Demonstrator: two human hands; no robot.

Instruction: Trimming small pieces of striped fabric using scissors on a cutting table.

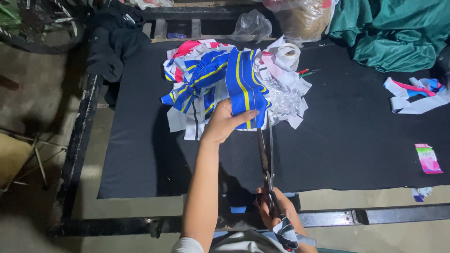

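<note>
The left hand (pixel 225 122) pinches the near end of a blue strip of cloth (pixel 243 89) with yellow stripes, which lies on a heap of scraps (pixel 286 93). The right hand (pixel 276 208) is closed around the handles of long scissors (pixel 265 150), blades touching the strip's edge, over a black table (pixel 351 136).

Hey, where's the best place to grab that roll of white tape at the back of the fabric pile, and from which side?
Probably by the outer rim of the white tape roll, coming from above and its right side. It sits tilted atop the fabric scrap pile with its core opening showing, and that side faces bare black table cover, apart from the left hand and the scissors.
</note>
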